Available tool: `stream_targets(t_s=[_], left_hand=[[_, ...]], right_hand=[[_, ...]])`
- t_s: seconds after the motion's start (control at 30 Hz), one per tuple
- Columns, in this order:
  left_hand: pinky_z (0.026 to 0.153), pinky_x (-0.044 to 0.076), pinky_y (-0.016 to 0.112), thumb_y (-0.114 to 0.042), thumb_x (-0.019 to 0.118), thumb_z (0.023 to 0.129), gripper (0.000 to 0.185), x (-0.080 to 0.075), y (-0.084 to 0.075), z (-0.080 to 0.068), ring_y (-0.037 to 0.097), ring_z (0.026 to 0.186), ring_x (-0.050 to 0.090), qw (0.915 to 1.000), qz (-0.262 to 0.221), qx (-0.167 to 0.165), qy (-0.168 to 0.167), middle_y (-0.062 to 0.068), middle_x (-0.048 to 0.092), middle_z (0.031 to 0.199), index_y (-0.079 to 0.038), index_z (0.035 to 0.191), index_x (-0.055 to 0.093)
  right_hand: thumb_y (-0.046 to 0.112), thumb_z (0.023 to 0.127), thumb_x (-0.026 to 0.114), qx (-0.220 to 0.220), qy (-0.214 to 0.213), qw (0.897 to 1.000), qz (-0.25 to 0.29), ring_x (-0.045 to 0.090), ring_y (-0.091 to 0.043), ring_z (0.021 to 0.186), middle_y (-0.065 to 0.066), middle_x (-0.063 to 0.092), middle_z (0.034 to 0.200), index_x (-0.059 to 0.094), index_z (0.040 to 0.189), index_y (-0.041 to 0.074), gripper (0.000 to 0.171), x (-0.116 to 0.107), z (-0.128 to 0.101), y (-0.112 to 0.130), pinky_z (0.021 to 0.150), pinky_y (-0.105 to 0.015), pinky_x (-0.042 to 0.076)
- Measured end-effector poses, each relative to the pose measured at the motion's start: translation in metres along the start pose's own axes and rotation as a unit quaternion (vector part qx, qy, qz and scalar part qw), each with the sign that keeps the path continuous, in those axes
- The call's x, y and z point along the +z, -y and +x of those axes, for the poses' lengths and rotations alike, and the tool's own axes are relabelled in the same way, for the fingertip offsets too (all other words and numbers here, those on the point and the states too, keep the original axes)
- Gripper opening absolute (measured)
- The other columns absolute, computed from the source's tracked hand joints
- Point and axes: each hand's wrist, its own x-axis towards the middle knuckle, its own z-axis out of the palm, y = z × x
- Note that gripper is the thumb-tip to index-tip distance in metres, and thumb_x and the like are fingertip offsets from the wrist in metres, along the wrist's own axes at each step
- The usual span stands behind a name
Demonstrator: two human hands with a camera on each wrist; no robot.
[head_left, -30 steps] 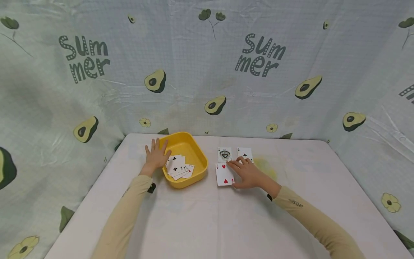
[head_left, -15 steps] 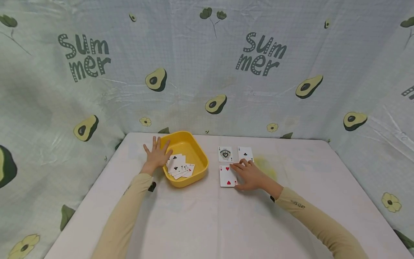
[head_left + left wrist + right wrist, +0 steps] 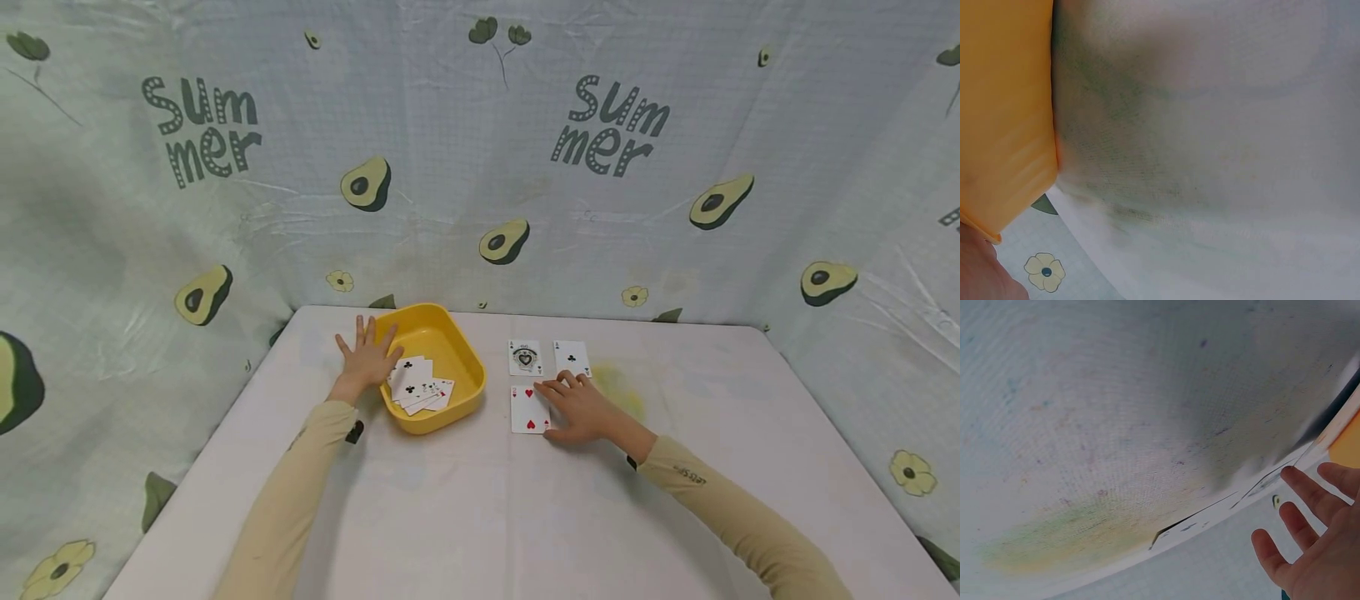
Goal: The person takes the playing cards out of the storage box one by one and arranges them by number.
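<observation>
My left hand [image 3: 367, 360] lies flat with spread fingers against the left rim of a yellow tray [image 3: 457, 350] that holds several face-up playing cards [image 3: 417, 390]. The tray's orange-yellow wall [image 3: 1004, 119] fills the left of the left wrist view. My right hand [image 3: 579, 406] rests flat on the table, fingers straight, touching the right edge of a hearts card [image 3: 528, 408]. Behind it lie an ace of spades [image 3: 524, 357] and an ace of clubs [image 3: 572, 357]. In the right wrist view the straight fingers [image 3: 1307, 500] reach toward card edges [image 3: 1191, 522] seen side-on.
A white cloth covers the table [image 3: 480, 517], with a yellowish stain [image 3: 622, 387] right of the cards. An avocado-print curtain [image 3: 480, 167] hangs close behind and on both sides. The table's back edge runs just behind the tray.
The hearts card has slid slightly right and toward me under my right hand's fingers. My left hand has stayed at the tray's rim.
</observation>
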Motion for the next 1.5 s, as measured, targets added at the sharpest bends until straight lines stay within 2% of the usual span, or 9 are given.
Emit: stream_targets(t_s=[0.17,0.4,0.5,0.7,1.1,1.5], left_hand=[[0.096,-0.017,0.067,-0.040,0.030,0.095,0.057,0.002,0.000,0.001,0.038,0.134,-0.021,1.0000,0.003,-0.004,0.000,0.023,-0.007,0.148,-0.014,0.144,0.015],[0.096,-0.017,0.067,-0.040,0.029,0.095,0.056,0.004,0.001,0.000,0.039,0.134,-0.020,1.0000,-0.002,0.000,-0.003,0.024,-0.007,0.148,-0.014,0.144,0.016],[0.096,-0.017,0.067,-0.040,0.028,0.095,0.056,0.004,0.001,-0.001,0.040,0.134,-0.019,1.0000,-0.003,0.003,-0.007,0.024,-0.005,0.148,-0.014,0.144,0.016],[0.096,-0.017,0.067,-0.040,0.029,0.095,0.057,0.003,0.000,-0.003,0.039,0.134,-0.020,1.0000,-0.007,0.001,-0.007,0.023,-0.007,0.148,-0.014,0.144,0.016],[0.097,-0.016,0.067,-0.040,0.029,0.095,0.057,0.004,0.001,-0.002,0.039,0.134,-0.020,1.0000,-0.002,0.000,-0.005,0.023,-0.007,0.148,-0.014,0.144,0.016],[0.097,-0.015,0.068,-0.040,0.029,0.095,0.056,0.001,0.000,0.000,0.039,0.134,-0.020,1.0000,-0.001,0.004,-0.007,0.024,-0.007,0.148,-0.014,0.144,0.016]], right_hand=[[0.052,0.076,0.058,0.000,0.001,1.000,-0.001,0.036,-0.021,0.106,-0.001,0.049,0.128,0.038,0.135,0.012,0.074,0.000,0.000,0.001,0.084,-0.042,0.034],[0.050,0.077,0.058,0.003,0.012,1.000,0.007,0.037,-0.024,0.110,-0.004,0.048,0.129,0.036,0.137,0.013,0.074,0.000,-0.002,0.001,0.090,-0.049,0.034],[0.051,0.077,0.057,0.002,0.013,1.000,0.000,0.036,-0.024,0.111,-0.004,0.048,0.130,0.036,0.137,0.013,0.074,0.000,-0.002,0.002,0.090,-0.048,0.034],[0.051,0.077,0.057,-0.005,0.001,1.000,-0.006,0.037,-0.024,0.111,-0.004,0.049,0.129,0.037,0.136,0.013,0.074,-0.002,-0.001,0.004,0.086,-0.045,0.034],[0.053,0.077,0.056,-0.001,-0.011,1.000,-0.002,0.036,-0.023,0.113,-0.004,0.047,0.130,0.036,0.136,0.013,0.075,-0.006,0.007,0.007,0.088,-0.045,0.035],[0.051,0.080,0.053,-0.025,-0.030,0.999,-0.006,0.035,-0.026,0.116,-0.006,0.044,0.132,0.034,0.137,0.012,0.072,-0.022,0.022,0.010,0.092,-0.049,0.035]])
